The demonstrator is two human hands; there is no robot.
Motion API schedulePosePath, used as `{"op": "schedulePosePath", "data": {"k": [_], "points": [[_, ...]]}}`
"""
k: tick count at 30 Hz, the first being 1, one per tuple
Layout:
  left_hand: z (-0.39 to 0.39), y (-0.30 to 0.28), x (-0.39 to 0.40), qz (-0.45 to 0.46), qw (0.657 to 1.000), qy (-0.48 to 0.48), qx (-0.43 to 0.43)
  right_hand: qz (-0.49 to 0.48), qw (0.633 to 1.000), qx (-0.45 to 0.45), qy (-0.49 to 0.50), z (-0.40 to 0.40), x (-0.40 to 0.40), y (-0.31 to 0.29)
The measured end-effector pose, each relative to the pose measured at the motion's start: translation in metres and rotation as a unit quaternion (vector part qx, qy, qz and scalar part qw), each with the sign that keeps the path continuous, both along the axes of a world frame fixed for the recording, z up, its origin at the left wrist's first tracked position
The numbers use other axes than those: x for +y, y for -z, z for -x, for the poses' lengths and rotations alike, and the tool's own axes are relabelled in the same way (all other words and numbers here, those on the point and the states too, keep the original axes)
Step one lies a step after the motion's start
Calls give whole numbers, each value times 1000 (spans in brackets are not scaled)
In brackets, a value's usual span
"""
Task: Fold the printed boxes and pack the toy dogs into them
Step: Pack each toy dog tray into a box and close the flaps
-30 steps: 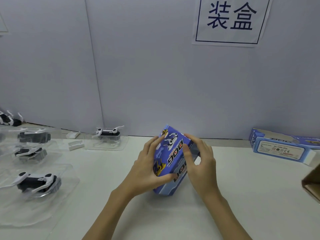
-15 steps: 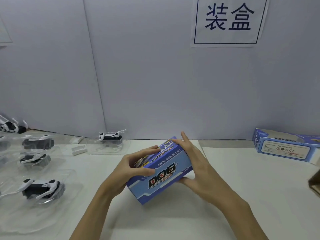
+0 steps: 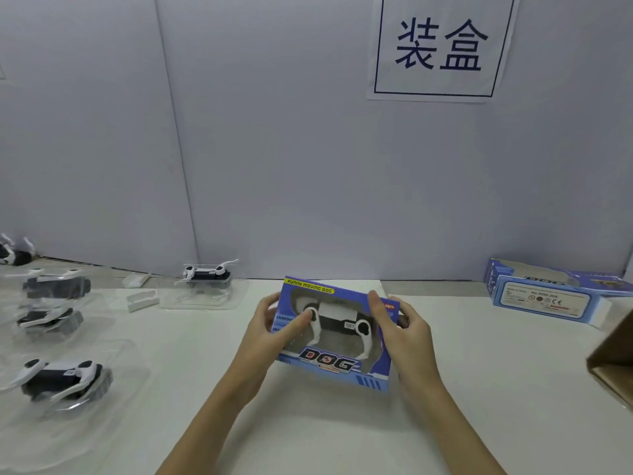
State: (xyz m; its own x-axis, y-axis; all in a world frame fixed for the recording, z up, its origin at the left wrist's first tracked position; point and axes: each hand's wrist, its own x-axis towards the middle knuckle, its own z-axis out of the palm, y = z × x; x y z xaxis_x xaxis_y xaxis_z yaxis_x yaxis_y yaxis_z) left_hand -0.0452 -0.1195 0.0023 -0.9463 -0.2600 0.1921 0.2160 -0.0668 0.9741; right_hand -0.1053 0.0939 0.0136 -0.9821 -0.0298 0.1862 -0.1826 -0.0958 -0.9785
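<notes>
box of thin printed card, held off the table well left of the cardboard carton, left hand and right hand gripping its ends. probably light and easily crushed; the clear window looks weakest, so hold the edges.

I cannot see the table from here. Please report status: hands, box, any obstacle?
Left hand and right hand both grip the printed box, window up, toy dog inside. Box held above the table. Nothing in the way.
</notes>
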Motion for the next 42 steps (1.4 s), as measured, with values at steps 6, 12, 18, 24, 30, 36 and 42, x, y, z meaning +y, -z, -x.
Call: {"op": "schedulePosePath", "data": {"k": [6,12,18,24,30,36,42], "points": [[1,7,-8,-40,998,-43,20,-67,989,103,-79,2,7,-1],[3,9,-7,-21,999,-31,-6,-195,975,36,-105,10,31,-11],[10,6,-8,-104,994,-34,-7,-172,976,-16,-136,11,60,-29],[9,7,-19,-87,994,-63,-30,245,962,19,122,25,111,-50],[12,11,-15,-35,997,-45,-57,373,906,25,199,37,116,-38],[13,26,-2,161,982,-93,-21,112,986,-88,84,37,68,-5],[13,53,-2,564,818,-105,39,-176,984,-13,1,26,24,24]]}}
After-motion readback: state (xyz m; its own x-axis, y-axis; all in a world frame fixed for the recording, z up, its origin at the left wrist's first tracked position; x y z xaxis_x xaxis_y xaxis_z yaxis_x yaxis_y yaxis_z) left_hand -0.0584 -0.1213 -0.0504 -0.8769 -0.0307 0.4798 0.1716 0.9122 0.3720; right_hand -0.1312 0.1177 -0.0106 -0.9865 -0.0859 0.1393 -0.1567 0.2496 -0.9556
